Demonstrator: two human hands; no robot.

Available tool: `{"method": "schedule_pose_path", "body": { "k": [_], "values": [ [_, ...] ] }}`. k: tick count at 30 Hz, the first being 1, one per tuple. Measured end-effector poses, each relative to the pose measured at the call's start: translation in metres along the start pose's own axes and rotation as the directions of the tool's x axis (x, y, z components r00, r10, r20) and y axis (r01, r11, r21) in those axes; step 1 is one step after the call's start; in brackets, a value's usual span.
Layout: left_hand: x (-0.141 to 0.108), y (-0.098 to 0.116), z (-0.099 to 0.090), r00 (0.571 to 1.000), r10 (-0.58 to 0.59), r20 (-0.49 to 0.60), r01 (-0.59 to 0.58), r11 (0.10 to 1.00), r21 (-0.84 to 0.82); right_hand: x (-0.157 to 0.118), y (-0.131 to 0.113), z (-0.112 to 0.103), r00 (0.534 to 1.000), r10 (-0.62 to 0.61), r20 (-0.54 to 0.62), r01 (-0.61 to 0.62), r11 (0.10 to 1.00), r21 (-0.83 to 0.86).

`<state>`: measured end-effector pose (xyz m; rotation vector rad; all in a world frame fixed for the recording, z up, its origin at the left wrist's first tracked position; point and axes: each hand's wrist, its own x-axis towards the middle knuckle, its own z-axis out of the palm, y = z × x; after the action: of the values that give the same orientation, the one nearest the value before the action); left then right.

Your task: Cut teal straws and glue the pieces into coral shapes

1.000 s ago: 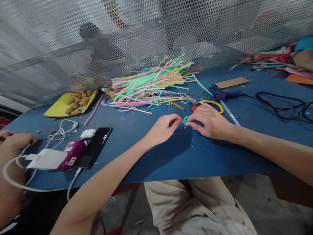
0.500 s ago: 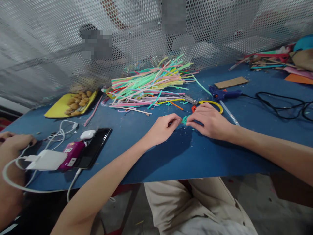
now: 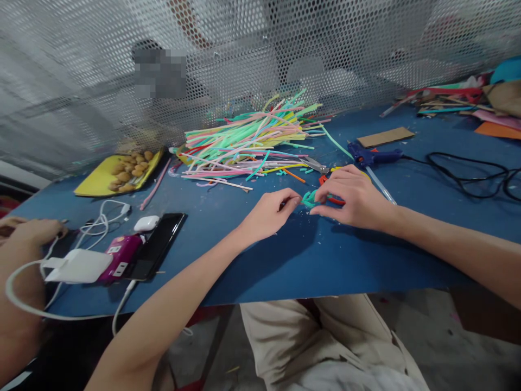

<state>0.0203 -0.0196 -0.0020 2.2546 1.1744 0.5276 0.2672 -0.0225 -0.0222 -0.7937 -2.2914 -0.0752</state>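
Observation:
A small coiled green pipe cleaner [image 3: 309,199] is held between my two hands, just above the blue table. My left hand [image 3: 274,213] pinches its left end between thumb and forefinger. From the right, my right hand [image 3: 352,198] has its bent fingers on the coil, with the thumb a little lower and a gap showing between them. Partly behind my right hand lie scissors [image 3: 315,164] with yellow and red on their handles. Beyond my hands spreads a heap of pipe cleaners [image 3: 252,133] in many colours, with short cut bits along its near side.
A blue glue gun [image 3: 374,156] with a black cable lies at right, near a cardboard strip [image 3: 385,137]. At left are a phone [image 3: 158,247], a purple power adapter [image 3: 120,258], white cables and fruit on yellow paper [image 3: 95,176]. Another person's hand [image 3: 32,233] rests at far left.
My right hand's thumb and fingers have parted slightly, and more of the green coil shows. My left hand stays in place. The other person's hand has shifted slightly.

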Motion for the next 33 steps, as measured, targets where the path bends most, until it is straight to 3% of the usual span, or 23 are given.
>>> {"method": "schedule_pose_path", "body": {
  "k": [7,12,16,20,33],
  "values": [
    [0.0,-0.009,-0.005,0.993,0.111,-0.038,-0.093,0.941,0.326,0.003,0.003,-0.016,0.989,0.141,-0.044,-0.137,0.987,0.088],
    [0.002,-0.016,-0.013,0.946,0.323,-0.042,-0.259,0.824,0.504,0.001,0.008,-0.012,0.977,0.188,0.105,-0.199,0.973,0.115],
    [0.002,-0.016,-0.016,0.909,0.416,-0.01,-0.325,0.724,0.609,-0.002,0.004,-0.008,0.965,0.168,0.204,-0.188,0.979,0.082],
    [0.0,-0.009,-0.015,0.894,0.448,0.01,-0.347,0.677,0.649,-0.003,-0.002,-0.004,0.971,0.09,0.221,-0.103,0.993,0.05],
    [-0.006,-0.005,-0.007,0.879,0.476,-0.009,-0.371,0.698,0.612,-0.004,-0.004,-0.003,0.999,-0.027,0.034,0.027,1.0,-0.004]
  ]
}}
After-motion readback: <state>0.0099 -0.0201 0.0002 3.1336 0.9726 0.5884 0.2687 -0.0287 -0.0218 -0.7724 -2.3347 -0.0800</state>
